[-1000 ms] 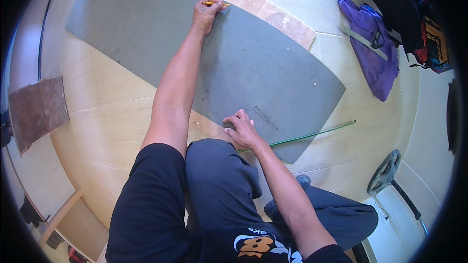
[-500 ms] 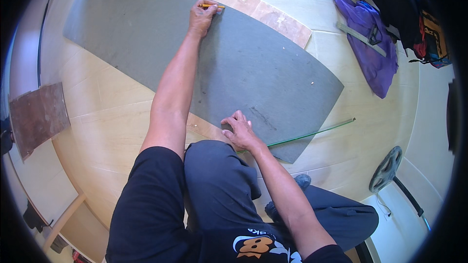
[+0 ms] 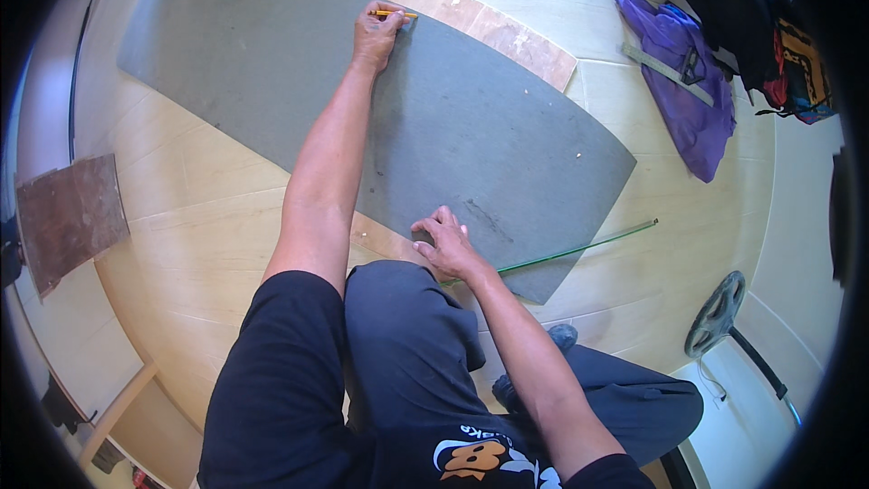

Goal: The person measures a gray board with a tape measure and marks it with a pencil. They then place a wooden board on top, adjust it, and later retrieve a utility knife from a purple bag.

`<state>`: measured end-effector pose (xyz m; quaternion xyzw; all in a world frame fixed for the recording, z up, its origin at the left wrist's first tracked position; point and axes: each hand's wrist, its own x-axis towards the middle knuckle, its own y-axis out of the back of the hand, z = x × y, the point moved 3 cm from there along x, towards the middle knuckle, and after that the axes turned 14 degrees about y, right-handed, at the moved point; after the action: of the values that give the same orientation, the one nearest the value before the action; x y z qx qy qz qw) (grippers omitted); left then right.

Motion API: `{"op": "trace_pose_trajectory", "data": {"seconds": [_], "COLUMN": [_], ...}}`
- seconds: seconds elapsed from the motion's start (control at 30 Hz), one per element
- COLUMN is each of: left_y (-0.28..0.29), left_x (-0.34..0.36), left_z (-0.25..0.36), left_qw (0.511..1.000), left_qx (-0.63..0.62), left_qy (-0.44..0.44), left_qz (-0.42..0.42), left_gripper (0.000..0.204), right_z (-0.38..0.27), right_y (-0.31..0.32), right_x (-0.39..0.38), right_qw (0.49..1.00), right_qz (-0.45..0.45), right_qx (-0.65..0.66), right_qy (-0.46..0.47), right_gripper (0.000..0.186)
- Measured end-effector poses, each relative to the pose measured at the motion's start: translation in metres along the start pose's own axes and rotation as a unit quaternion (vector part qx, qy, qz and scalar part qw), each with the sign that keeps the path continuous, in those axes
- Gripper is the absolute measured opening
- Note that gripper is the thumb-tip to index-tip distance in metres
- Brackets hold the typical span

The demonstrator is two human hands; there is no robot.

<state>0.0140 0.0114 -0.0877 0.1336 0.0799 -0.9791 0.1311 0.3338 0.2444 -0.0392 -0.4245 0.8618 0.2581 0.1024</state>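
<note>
A large grey sheet (image 3: 507,127) with a curved far edge lies flat on the floor in front of my knees. My left hand (image 3: 374,36) reaches across to that far edge. It is closed around a thin yellow pencil (image 3: 395,14), which lies sideways just above the sheet. Close to my knee, my right hand (image 3: 445,243) rests on the near part of the sheet, thumb and fingers apart, with nothing visible between them. A long thin green strip (image 3: 579,248) runs slantwise from beside my right wrist across the sheet's near right corner.
A reddish-brown board (image 3: 520,36) sticks out from under the sheet's far edge. At the far right, a metal square (image 3: 670,72) lies on a purple cloth (image 3: 701,140). A brown panel (image 3: 72,217) stands at left; a grey disc-shaped tool head (image 3: 715,315) is at right.
</note>
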Motion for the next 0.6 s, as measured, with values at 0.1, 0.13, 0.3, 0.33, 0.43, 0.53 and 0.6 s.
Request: {"op": "trace_pose_trajectory", "data": {"seconds": [0.1,0.13,0.3,0.33,0.43,0.53,0.6], "left_y": [-0.0011,-0.0012,-0.0017,-0.0019,-0.0021,-0.0033,0.0005], "left_x": [-0.001,-0.0013,-0.0029,-0.0027,-0.0021,-0.0005,0.0041], "left_z": [0.0002,-0.0007,0.0008,0.0014,0.0022,0.0011,-0.0041], "left_qw": [1.0,1.0,1.0,1.0,1.0,0.999,0.993], "left_qx": [-0.001,0.001,-0.004,-0.006,0.025,0.029,-0.11], "left_qy": [-0.002,0.01,-0.026,-0.026,0.008,-0.01,-0.014], "left_qz": [-0.004,0.001,-0.006,-0.007,0.0,0.01,0.04], "left_gripper": [0.014,0.014,0.012,0.011,0.012,0.011,0.011], "right_z": [0.0004,0.0008,0.0012,0.0014,0.0024,0.0043,0.0057], "right_y": [-0.0001,-0.0001,-0.0009,-0.0012,-0.002,-0.0025,-0.003], "right_x": [-0.0005,-0.0007,-0.0003,0.0,0.0003,0.0006,0.0006], "right_qw": [1.0,1.0,1.0,1.0,1.0,1.0,1.0], "right_qz": [0.001,0.001,0.004,0.004,0.001,0.0,-0.001], "right_qx": [-0.001,-0.001,-0.003,-0.002,-0.004,-0.002,0.002], "right_qy": [-0.001,-0.003,0.001,-0.001,-0.007,0.001,0.004], "right_gripper": [0.037,0.038,0.038,0.038,0.038,0.039,0.038]}}
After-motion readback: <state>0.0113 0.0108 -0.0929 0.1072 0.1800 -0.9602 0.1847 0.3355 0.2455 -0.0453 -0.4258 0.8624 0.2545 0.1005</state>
